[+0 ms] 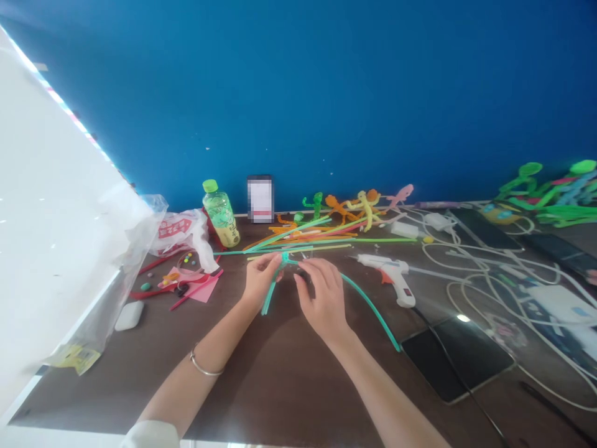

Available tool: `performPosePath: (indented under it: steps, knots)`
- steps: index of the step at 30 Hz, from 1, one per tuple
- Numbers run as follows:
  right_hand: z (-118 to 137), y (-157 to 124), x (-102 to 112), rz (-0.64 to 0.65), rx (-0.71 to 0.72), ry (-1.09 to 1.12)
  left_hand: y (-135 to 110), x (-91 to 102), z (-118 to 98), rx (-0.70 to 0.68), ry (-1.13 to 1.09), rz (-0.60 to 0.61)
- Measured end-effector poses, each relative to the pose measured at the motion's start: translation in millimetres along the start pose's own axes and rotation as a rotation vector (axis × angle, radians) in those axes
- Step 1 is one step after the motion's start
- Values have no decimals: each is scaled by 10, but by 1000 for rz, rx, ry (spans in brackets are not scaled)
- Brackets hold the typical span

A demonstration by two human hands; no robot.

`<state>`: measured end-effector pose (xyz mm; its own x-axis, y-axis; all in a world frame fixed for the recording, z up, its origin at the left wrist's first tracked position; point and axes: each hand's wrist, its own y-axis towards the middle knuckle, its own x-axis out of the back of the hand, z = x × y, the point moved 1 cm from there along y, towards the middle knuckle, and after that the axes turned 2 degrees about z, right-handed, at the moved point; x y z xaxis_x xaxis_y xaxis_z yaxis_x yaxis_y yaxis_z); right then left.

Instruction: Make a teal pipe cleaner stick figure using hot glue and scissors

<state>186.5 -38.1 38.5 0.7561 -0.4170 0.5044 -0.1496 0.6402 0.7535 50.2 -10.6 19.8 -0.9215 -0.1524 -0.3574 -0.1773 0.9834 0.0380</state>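
Observation:
In the head view, my left hand (263, 277) pinches a bent teal pipe cleaner (267, 300) at its small twisted top, with doubled ends hanging below the fingers. A long teal strand (373, 305) passes behind my right hand (323, 292) and curves down to the right, its tip near a black tablet. The right hand's fingers are curled beside the twist, touching or close to the strand, with the thumb apart from them. Part of the strand is hidden by that hand. Loose coloured pipe cleaners (321, 235) lie just behind both hands.
To the right lie a white glue gun (394, 277), the tablet (457, 358) and tangled white cables (471, 267). Pipe-cleaner figures (366, 208) line the blue wall. On the left are a green-capped bottle (221, 214), a plastic bag (180, 233), pink paper (205, 289) and a white case (129, 315).

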Motion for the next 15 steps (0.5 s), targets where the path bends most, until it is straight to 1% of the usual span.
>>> performPosePath:
  steps: [2,4,7,11,15]
  knots:
    - [-15,-10,-9,-6,40,-92,-29,-31,3,6,5,33]
    - [-33,-14,-11,-1,55,-111,-47,-50,11,15,12,53]
    - [-57,-9,-10,21,42,-69,-62,-58,32,23,19,68]
    - [-76,5,-7,13,10,-35,-84,-60,44,37,44,89]
    - [-78,5,-9,3,7,31,-101,-69,37,51,73,76]
